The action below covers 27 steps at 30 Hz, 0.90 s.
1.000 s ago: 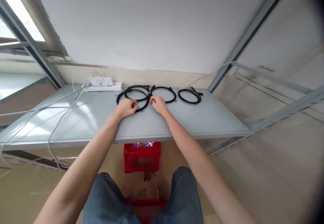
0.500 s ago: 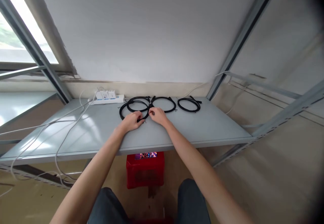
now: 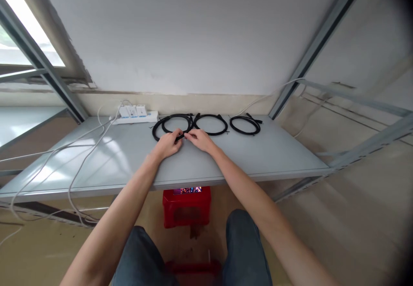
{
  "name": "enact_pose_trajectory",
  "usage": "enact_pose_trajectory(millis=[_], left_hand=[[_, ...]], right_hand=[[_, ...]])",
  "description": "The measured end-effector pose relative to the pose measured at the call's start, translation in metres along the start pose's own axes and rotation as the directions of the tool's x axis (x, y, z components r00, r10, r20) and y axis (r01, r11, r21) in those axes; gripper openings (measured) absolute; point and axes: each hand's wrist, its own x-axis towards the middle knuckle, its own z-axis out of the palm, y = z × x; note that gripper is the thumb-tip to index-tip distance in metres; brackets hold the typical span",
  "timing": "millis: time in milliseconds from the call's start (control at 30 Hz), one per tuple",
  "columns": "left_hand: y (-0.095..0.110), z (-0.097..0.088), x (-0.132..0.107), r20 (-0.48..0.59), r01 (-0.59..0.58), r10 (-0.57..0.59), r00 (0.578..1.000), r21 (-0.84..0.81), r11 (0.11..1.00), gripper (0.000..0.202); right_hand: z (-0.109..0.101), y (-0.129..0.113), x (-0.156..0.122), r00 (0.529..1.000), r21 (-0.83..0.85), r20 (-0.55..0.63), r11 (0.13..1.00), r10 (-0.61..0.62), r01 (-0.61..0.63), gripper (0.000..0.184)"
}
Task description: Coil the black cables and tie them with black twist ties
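A coiled black cable lies at the front of the left pair of overlapping coils on the grey shelf. My left hand is closed round the near side of this coil. From the right, my right hand meets it with fingers pinched at the coil's near right edge, where a small tie end seems to stick out; the fingertips partly hide it. Just behind lies a second black coil. Farther right are a third black coil and a fourth one, both lying flat.
A white power strip with plugged-in white adapters stands at the back left. White cords trail from it across the shelf and over its front edge. Metal uprights flank the shelf. Below stands a red stool with a bright picture on top.
The view has tilted and shifted slightly. My right hand has moved left along the coil, closer to my left hand, which keeps its grip on the near side.
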Motion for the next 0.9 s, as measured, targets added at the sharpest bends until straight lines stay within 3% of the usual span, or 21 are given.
enact_pose_trajectory(millis=[100, 533, 900], left_hand=[[-0.0024, 0.0016, 0.0014, 0.02, -0.015, 0.015, 1.0, -0.005, 1.0, 0.046], [0.0038, -0.0046, 0.0013, 0.018, 0.016, -0.018, 1.0, 0.121, 0.993, 0.051], [0.0058, -0.004, 0.0019, 0.024, 0.022, -0.026, 0.999, 0.138, 0.99, 0.052]], right_hand=[[0.0025, 0.0015, 0.0015, 1.0, -0.03, 0.0, 0.999, 0.012, -0.012, 0.016], [0.0037, 0.0072, 0.0057, 0.996, 0.022, -0.083, 0.999, 0.032, -0.03, 0.013], [0.0054, 0.0038, 0.0049, 0.992, -0.238, -0.112, 0.971, -0.06, 0.032, 0.014]])
